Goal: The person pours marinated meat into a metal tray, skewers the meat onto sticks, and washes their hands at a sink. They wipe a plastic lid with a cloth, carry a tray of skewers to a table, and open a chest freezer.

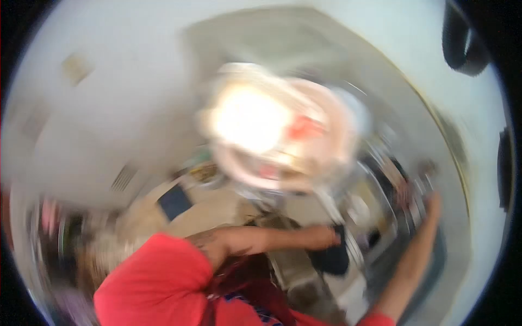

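Observation:
The whole view is smeared by motion. My left hand (327,237) reaches across to the right, bent at the elbow, and overlaps a dark, soft-looking item (330,259). Whether its fingers grip that item is lost in the blur. Further right, my right hand (433,202) is stretched out beside a clear or shiny object (427,169) near the wall. Its fingers are too blurred to show whether they close on anything.
A large pale pink basin (346,144) with a red thing (306,128) stands ahead, partly washed out by a bright glare (250,119). A dark blue square (175,202) lies on the beige surface at left. Blurred kitchenware (361,209) sits between my hands.

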`<action>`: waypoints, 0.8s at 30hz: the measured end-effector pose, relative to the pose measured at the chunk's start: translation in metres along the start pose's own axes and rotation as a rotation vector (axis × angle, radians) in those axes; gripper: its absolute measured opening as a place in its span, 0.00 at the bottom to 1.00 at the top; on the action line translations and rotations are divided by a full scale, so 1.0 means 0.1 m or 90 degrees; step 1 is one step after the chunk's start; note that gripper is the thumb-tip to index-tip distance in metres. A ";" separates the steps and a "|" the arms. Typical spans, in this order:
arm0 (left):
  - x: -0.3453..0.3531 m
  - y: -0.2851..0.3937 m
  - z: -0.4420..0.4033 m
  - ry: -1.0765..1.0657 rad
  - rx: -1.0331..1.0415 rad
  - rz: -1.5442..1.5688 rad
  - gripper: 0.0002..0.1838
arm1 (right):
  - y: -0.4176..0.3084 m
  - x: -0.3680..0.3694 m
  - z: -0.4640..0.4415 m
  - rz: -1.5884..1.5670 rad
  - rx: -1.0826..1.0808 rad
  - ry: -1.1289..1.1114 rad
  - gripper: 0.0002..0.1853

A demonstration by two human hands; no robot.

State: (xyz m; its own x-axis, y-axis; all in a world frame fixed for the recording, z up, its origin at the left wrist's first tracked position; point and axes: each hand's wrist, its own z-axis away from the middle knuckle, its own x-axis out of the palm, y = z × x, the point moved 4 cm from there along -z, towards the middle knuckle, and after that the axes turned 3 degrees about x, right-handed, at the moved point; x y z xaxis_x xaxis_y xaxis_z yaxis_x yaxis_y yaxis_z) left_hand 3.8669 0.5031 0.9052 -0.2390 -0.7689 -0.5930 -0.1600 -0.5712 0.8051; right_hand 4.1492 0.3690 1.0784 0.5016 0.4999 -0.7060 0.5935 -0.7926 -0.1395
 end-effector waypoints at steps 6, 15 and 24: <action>-0.24 -1.33 3.21 0.170 -0.276 -0.223 0.18 | -3.64 0.82 1.51 -0.469 -0.294 -0.290 0.15; 1.10 -0.55 8.77 1.203 -0.844 0.071 0.19 | -7.98 0.17 5.01 -0.555 -0.816 -0.858 0.13; 2.65 -0.03 10.97 1.250 -1.069 0.266 0.23 | -9.83 0.09 7.10 -0.239 -0.923 -1.055 0.12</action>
State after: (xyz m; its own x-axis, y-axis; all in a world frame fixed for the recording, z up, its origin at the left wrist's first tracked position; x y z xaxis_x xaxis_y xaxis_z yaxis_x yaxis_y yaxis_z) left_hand 2.7536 0.6161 0.7606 0.6970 0.3795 -0.6085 0.2982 0.6183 0.7272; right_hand 3.1238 0.9048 0.7163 -0.0628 -0.7450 -0.6641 0.8144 0.3464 -0.4656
